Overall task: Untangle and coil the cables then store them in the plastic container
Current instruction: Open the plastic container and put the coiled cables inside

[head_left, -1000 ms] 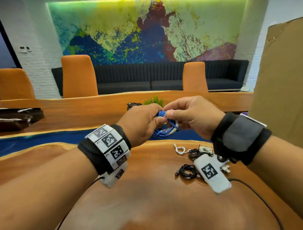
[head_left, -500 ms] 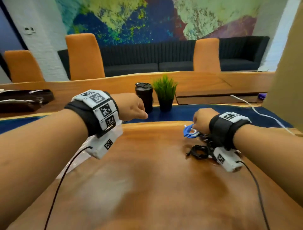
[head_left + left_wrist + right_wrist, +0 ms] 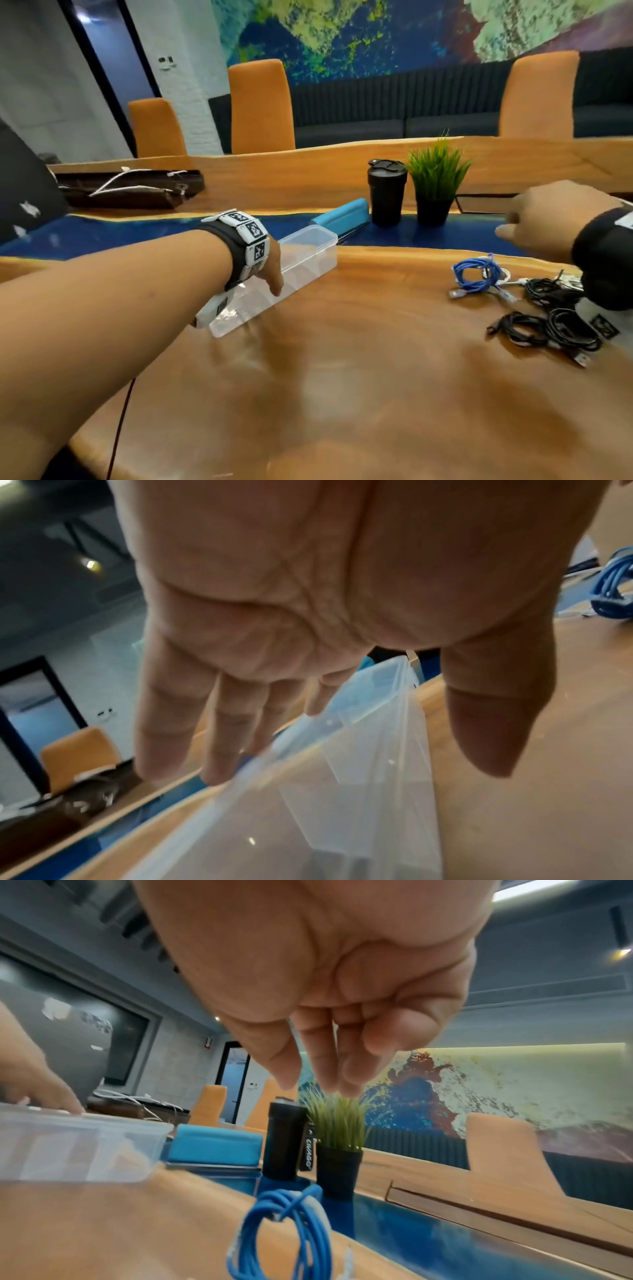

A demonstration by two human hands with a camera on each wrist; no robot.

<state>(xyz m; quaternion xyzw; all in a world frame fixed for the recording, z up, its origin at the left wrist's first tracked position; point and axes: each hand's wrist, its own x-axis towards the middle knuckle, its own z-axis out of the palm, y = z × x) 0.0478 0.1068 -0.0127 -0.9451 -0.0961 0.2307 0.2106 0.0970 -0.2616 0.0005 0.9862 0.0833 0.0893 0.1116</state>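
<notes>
The clear plastic container (image 3: 308,251) lies open-topped on the wooden table, left of centre. My left hand (image 3: 274,274) straddles its near end, straight fingers (image 3: 219,737) down the far side and the thumb (image 3: 489,737) beside the near wall. The left wrist view shows a small gap between thumb and wall. The coiled blue cable (image 3: 478,275) lies on the table to the right, also seen as the blue cable (image 3: 284,1231) below my right wrist. My right hand (image 3: 513,226) hovers above and behind it, fingers loosely hanging, holding nothing. Black cables (image 3: 551,325) and a white cable (image 3: 507,274) lie beside the coil.
A teal case (image 3: 342,214), a black travel mug (image 3: 387,192) and a small potted plant (image 3: 435,185) stand behind the container on the blue strip. A dark bag (image 3: 130,190) with white cords sits at the far left. Orange chairs line the table's far side.
My right hand has let go of the blue coil, which now lies on the table, and has lifted away. My left hand moved left onto the container. The view swung left.
</notes>
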